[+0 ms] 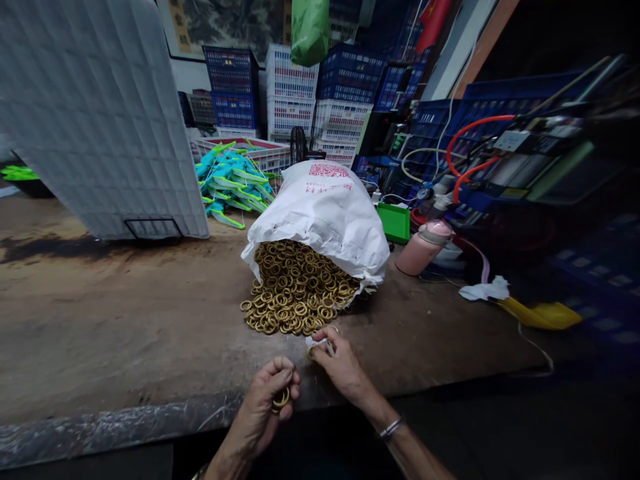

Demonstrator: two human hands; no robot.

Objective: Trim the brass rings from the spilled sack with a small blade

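My left hand (267, 400) is curled at the bench's front edge, its fingers closed around a few brass rings (281, 398). My right hand (337, 363) reaches just ahead of it, pinching a small ring and a bit of white material at the near edge of the ring pile. A white sack (325, 213) lies on its side, spilling a heap of brass rings (295, 287) onto the brown workbench (125, 320). Both hands sit a short way in front of that heap.
A large white gridded panel (100, 113) leans at the left. Teal and green plastic parts (230, 180) lie behind the sack. A pink bottle (425, 247), green box (395, 222), hoses and stacked crates (320, 87) fill the right and back.
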